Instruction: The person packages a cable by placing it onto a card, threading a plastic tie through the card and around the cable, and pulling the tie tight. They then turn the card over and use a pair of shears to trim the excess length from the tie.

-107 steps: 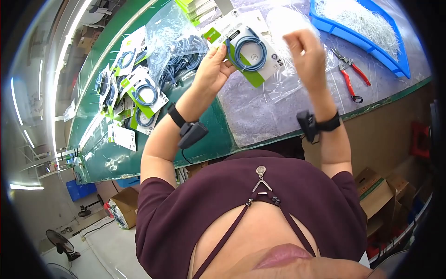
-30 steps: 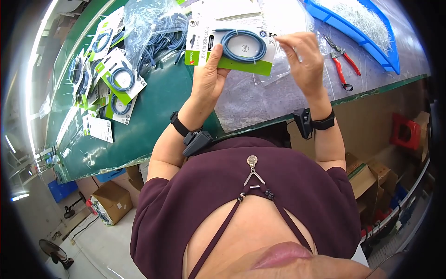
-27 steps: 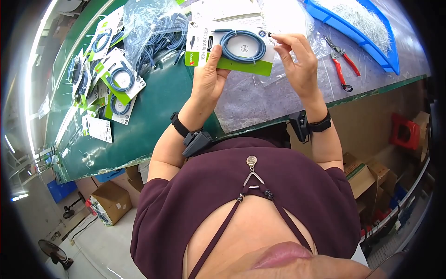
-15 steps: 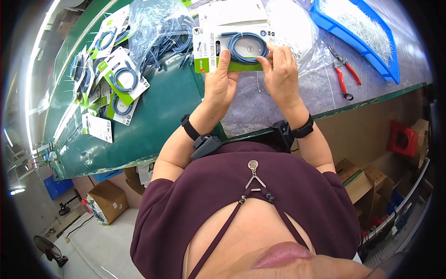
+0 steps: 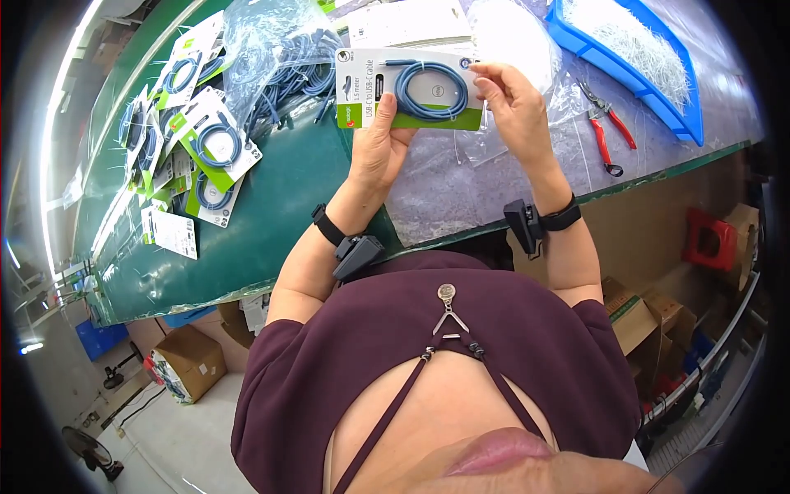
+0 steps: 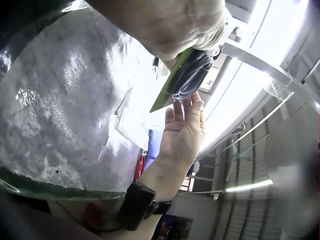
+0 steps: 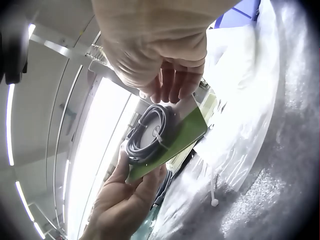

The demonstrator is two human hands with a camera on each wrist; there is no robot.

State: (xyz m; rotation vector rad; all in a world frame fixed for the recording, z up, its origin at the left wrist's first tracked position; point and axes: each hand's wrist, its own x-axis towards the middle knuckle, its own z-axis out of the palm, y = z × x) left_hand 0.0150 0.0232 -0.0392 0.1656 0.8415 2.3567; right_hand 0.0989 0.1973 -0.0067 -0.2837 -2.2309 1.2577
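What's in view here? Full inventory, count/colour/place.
Held card: 1, white and green with a coiled blue cable, above the table between both hands.
Finished cards: several, same colours, piled at the table's left.
Cable bag: 1, clear, full of blue cables, top centre.
Tray: 1, blue, holding white ties, top right.
Pliers: 1, red-handled, beside the tray.
Table: 1, green top.
Boxes: a few, brown cardboard, on the floor.
Left hand: grips the card's lower edge.
Right hand: pinches the card's right edge.
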